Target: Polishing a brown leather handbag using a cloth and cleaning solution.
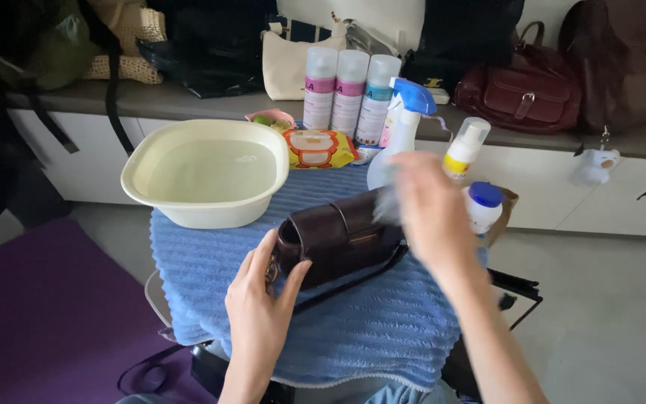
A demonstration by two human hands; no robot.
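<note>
Room on the worktop [211, 280] is tight: a basin [207, 179] of water sits just beside the bag [338, 236], bottles behind. Dark brown and glossy, the bag lies mid-towel [368, 322], left hand [263, 299] grasping its end; right hand [428, 209] blurred above it, grip unclear

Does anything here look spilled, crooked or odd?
Nothing looks spilled. The cream plastic basin of water juts past the edge of the blue ribbed towel. The left hand steadies the dark brown leather bag lying on its side; the right hand is blurred above it.
</note>
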